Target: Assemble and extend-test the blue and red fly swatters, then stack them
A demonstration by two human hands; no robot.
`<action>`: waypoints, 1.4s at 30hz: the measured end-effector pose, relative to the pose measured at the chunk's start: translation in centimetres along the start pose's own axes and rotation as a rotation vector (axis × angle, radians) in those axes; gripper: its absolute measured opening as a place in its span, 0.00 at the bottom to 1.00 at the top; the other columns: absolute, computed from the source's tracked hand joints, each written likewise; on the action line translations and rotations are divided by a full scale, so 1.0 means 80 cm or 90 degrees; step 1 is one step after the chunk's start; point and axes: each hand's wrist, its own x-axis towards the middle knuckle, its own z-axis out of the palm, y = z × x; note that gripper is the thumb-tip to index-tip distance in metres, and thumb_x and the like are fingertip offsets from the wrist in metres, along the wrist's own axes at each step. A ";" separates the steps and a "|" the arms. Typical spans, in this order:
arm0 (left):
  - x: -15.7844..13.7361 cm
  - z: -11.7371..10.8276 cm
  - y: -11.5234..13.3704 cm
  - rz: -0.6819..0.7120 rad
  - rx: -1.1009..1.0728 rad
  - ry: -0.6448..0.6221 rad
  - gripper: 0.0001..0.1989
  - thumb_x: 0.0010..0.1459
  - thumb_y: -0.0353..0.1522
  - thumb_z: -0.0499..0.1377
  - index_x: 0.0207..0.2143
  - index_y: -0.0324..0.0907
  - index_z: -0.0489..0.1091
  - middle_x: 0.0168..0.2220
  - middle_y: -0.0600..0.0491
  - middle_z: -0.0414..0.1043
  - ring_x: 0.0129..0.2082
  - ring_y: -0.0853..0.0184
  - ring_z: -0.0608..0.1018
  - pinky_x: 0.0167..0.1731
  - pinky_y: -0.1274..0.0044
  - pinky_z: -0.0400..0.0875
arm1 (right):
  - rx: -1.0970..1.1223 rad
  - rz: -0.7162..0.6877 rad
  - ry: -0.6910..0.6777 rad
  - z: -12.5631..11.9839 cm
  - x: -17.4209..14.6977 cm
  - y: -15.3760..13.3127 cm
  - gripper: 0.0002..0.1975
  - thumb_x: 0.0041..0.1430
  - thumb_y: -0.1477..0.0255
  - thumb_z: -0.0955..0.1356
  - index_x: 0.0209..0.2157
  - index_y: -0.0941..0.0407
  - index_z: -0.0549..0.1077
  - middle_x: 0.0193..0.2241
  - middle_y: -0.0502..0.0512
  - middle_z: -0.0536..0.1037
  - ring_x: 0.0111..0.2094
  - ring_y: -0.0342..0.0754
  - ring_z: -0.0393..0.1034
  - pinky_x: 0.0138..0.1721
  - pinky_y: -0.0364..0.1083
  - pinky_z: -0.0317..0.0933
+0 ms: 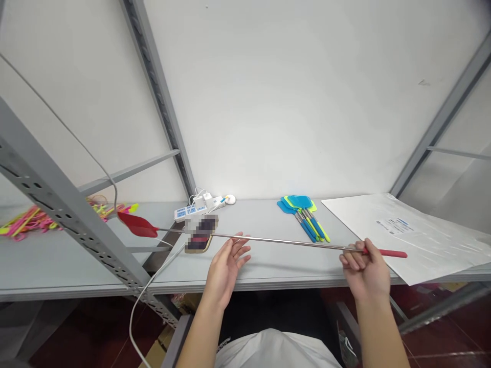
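Note:
A red fly swatter (pixel 138 225) with a long, extended metal rod stretches across in front of me, above the shelf. My right hand (pixel 366 271) is closed around the rod where it meets the red handle, and the handle's end sticks out to the right. Under the middle of the rod my left hand (pixel 225 268) has its fingers apart. Its fingertips are close to the rod or lightly touching it; I cannot tell which. Beyond the rod lies a small pile of blue and lime-green fly swatters (pixel 303 217) with short rods, their handles pointing toward me.
On the grey shelf (pixel 264 266) a phone (pixel 202 235) lies beside a power strip (pixel 191 212) with chargers. A white cable (pixel 134 312) hangs past the metal upright (pixel 111 245). Right, a large white plastic mailer (pixel 425 255) overhangs the front edge. Colourful items (pixel 32 223) lie far left.

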 end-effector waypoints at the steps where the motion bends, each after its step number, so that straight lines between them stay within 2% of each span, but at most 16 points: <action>1: 0.000 0.000 0.001 0.002 -0.001 -0.002 0.18 0.59 0.40 0.61 0.49 0.40 0.74 0.51 0.41 0.75 0.42 0.62 0.78 0.42 0.70 0.72 | 0.006 -0.012 0.021 -0.006 0.003 -0.004 0.13 0.58 0.65 0.68 0.24 0.55 0.64 0.11 0.39 0.52 0.13 0.37 0.47 0.20 0.39 0.56; 9: -0.004 0.001 -0.003 -0.004 0.011 -0.033 0.17 0.61 0.40 0.59 0.46 0.38 0.75 0.47 0.41 0.77 0.39 0.63 0.78 0.42 0.70 0.71 | 0.040 -0.113 0.135 -0.042 0.015 -0.030 0.14 0.62 0.68 0.61 0.22 0.53 0.57 0.09 0.39 0.50 0.10 0.38 0.43 0.17 0.40 0.55; 16: -0.007 0.003 -0.004 -0.023 0.022 -0.051 0.17 0.62 0.40 0.59 0.47 0.37 0.75 0.47 0.39 0.76 0.38 0.62 0.77 0.43 0.69 0.71 | 0.037 -0.123 0.145 -0.034 0.012 -0.025 0.13 0.61 0.70 0.60 0.22 0.53 0.59 0.10 0.40 0.51 0.11 0.39 0.42 0.17 0.41 0.55; 21: -0.003 -0.004 -0.011 -0.028 0.017 -0.033 0.17 0.62 0.40 0.59 0.47 0.38 0.74 0.48 0.40 0.76 0.38 0.63 0.77 0.43 0.69 0.71 | 0.016 -0.123 0.098 0.000 -0.001 0.004 0.15 0.63 0.64 0.63 0.23 0.54 0.62 0.12 0.40 0.53 0.13 0.38 0.45 0.20 0.40 0.56; 24: -0.002 -0.006 -0.018 -0.036 0.015 -0.022 0.18 0.61 0.41 0.60 0.47 0.38 0.75 0.47 0.40 0.76 0.37 0.62 0.77 0.42 0.69 0.71 | 0.002 -0.061 0.008 0.037 -0.015 0.042 0.14 0.61 0.61 0.67 0.27 0.55 0.67 0.14 0.41 0.56 0.16 0.39 0.53 0.21 0.41 0.56; 29: 0.001 -0.011 -0.036 -0.033 -0.044 0.021 0.20 0.57 0.42 0.63 0.46 0.39 0.76 0.45 0.41 0.77 0.36 0.62 0.77 0.41 0.69 0.71 | -0.034 0.065 -0.143 0.099 -0.016 0.116 0.14 0.60 0.59 0.68 0.34 0.57 0.71 0.20 0.50 0.70 0.22 0.46 0.66 0.20 0.43 0.57; 32: 0.007 -0.019 -0.046 -0.032 -0.075 0.064 0.20 0.54 0.42 0.66 0.44 0.38 0.77 0.41 0.42 0.78 0.32 0.64 0.77 0.38 0.70 0.71 | -0.039 0.090 -0.157 0.120 -0.003 0.148 0.13 0.60 0.60 0.68 0.36 0.57 0.71 0.24 0.53 0.74 0.28 0.49 0.71 0.21 0.43 0.59; 37: 0.045 -0.023 -0.039 -0.019 -0.100 0.109 0.21 0.52 0.42 0.68 0.44 0.38 0.75 0.39 0.44 0.76 0.31 0.65 0.76 0.36 0.71 0.72 | -0.025 0.085 -0.083 0.127 0.014 0.186 0.14 0.60 0.59 0.68 0.39 0.55 0.70 0.28 0.53 0.75 0.36 0.50 0.72 0.25 0.43 0.62; 39: 0.080 -0.014 -0.025 -0.014 -0.095 0.109 0.23 0.53 0.43 0.67 0.46 0.39 0.73 0.38 0.46 0.75 0.30 0.66 0.75 0.34 0.72 0.72 | -0.018 0.125 -0.067 0.128 0.019 0.195 0.15 0.58 0.59 0.69 0.39 0.55 0.70 0.28 0.52 0.75 0.35 0.49 0.72 0.24 0.43 0.62; 42: 0.151 0.005 0.001 0.022 -0.086 0.107 0.24 0.57 0.48 0.62 0.47 0.39 0.71 0.29 0.53 0.69 0.22 0.71 0.70 0.25 0.76 0.68 | -0.002 0.173 -0.040 0.133 0.035 0.195 0.15 0.56 0.59 0.70 0.38 0.55 0.70 0.28 0.51 0.74 0.34 0.48 0.72 0.22 0.41 0.60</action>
